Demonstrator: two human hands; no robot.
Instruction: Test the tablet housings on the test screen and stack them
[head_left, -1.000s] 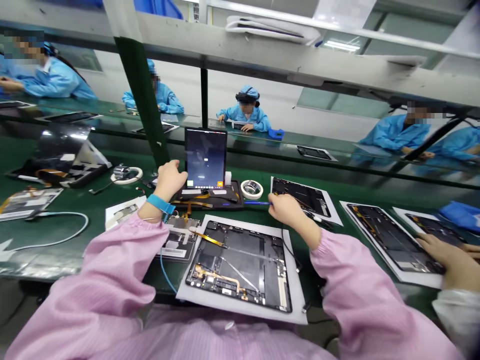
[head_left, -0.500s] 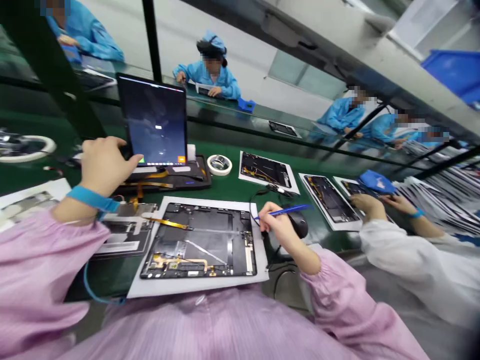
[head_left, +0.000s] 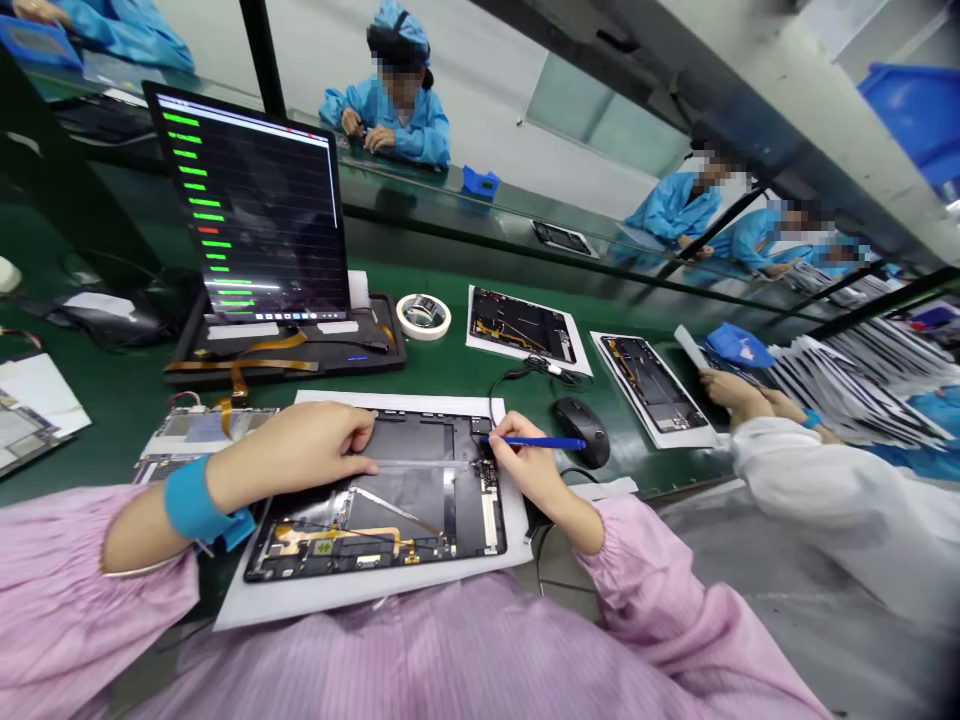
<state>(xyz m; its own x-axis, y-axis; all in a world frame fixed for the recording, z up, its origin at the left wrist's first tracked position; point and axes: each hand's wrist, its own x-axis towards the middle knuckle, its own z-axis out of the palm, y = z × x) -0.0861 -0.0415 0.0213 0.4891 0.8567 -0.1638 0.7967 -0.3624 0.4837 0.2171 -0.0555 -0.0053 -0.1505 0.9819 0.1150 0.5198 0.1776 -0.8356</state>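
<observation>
Pinching a blue pen (head_left: 544, 442) in your right hand (head_left: 529, 462), you hold its tip at the edge of the open tablet (head_left: 409, 500) on white paper (head_left: 375, 598) on the tabletop (head_left: 450, 365); your left hand (head_left: 300, 450) rests open on the tablet.

Open tablet housing (head_left: 405, 515) on white paper (head_left: 375, 600)

Black, with a gold flex cable (head_left: 337, 540), at lower centre of the frame; left hand (head_left: 300, 445) rests on it, right hand (head_left: 529, 465) holds a blue pen (head_left: 544, 442) at its upper right corner.

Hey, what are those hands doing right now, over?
Left hand resting on open tablet chassis. Right hand gripping blue pen, tip at chassis's upper right. Computer mouse just beyond.
</observation>
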